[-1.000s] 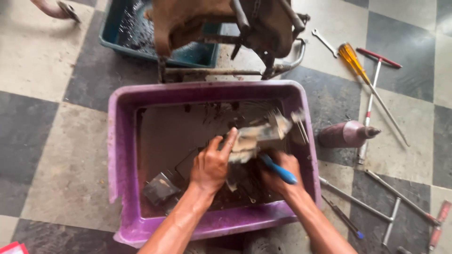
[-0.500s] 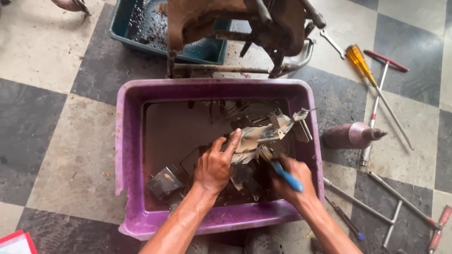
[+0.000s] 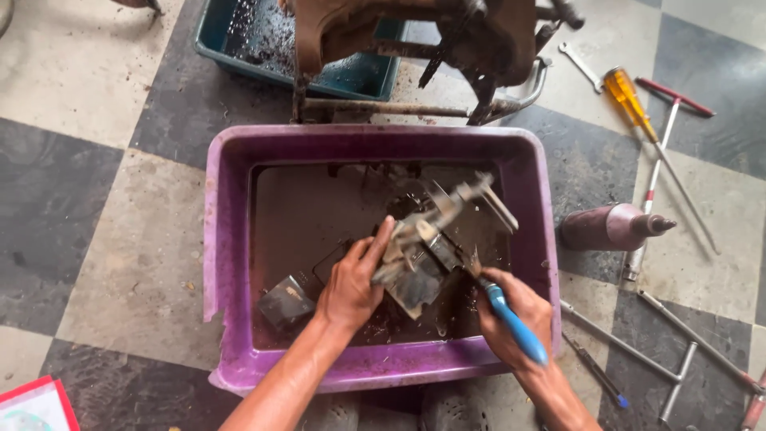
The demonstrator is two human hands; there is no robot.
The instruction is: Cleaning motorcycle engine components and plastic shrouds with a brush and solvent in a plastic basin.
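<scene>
Checkered floor tiles (image 3: 104, 239) are lying under one purple tub (image 3: 231, 239) of dark liquid and one teal tray (image 3: 215, 48), partly cut off at twelve o'clock. We are gripping one grimy metal part (image 3: 423, 247) in our left hand (image 3: 349, 287), at its two o'clock, over the tub. Our right hand (image 3: 515, 315) is closing around one blue-handled brush (image 3: 511, 323); its bristles are blurring against the part. One dark block (image 3: 287, 302) is sitting half submerged at eight o'clock.
</scene>
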